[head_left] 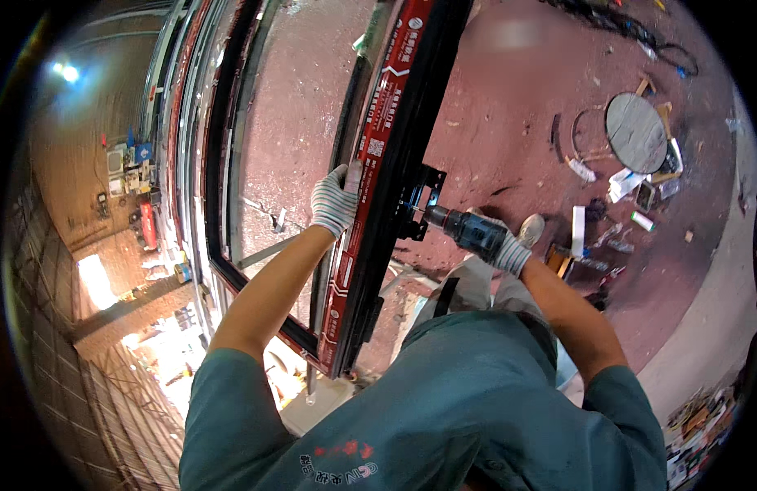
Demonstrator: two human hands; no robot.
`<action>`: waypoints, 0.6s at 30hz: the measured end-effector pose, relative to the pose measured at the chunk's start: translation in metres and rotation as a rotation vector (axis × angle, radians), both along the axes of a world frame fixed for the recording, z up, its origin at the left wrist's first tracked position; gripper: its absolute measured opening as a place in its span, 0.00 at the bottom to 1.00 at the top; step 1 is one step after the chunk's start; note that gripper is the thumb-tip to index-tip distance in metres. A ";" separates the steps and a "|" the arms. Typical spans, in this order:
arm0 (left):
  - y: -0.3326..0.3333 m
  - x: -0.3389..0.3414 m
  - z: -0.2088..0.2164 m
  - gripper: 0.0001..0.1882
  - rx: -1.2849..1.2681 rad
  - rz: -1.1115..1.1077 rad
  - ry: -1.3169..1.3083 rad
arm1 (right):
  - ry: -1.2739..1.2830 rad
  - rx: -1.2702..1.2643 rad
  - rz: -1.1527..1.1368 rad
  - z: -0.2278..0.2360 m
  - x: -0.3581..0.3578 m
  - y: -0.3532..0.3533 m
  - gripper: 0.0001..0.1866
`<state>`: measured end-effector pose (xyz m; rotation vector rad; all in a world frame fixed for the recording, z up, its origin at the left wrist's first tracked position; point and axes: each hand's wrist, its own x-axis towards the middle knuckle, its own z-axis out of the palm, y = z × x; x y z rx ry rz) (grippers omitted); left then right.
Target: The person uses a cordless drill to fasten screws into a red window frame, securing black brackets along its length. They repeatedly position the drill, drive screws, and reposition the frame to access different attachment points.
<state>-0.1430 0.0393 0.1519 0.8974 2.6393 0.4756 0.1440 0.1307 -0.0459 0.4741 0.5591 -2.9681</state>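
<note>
In my right hand (503, 245), gloved in striped knit, is a dark blue-grey cordless drill (475, 233). Its bit points left at a black metal hinge bracket (421, 200) fixed on the side of a black window frame (431, 90). The bit's tip is at or very close to the bracket; contact is too small to make out. My left hand (336, 203), in a matching glove, rests against the frame's inner edge with fingers stretched along it. Red printed protective film (378, 147) covers the frame's face beside those fingers.
More framed panels (190, 147) stand to the left. A round stool (636, 132) is at the right, with white scraps and offcuts (624, 184) scattered below it on the reddish floor. Black cables (632, 29) lie at the upper right. A red cylinder (147, 227) stands far left.
</note>
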 end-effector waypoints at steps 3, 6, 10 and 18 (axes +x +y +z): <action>0.009 0.012 0.034 0.30 -0.136 0.107 0.234 | 0.087 0.260 -0.054 0.009 0.019 0.014 0.12; -0.011 0.045 0.054 0.21 0.062 0.229 0.250 | -0.043 0.511 -0.140 0.041 0.076 0.038 0.13; -0.049 0.151 0.061 0.19 0.191 0.247 -0.200 | -0.132 1.765 0.188 0.114 0.144 0.098 0.24; -0.043 0.176 -0.048 0.25 0.304 0.659 -0.643 | -0.379 1.606 0.224 0.092 0.246 0.136 0.25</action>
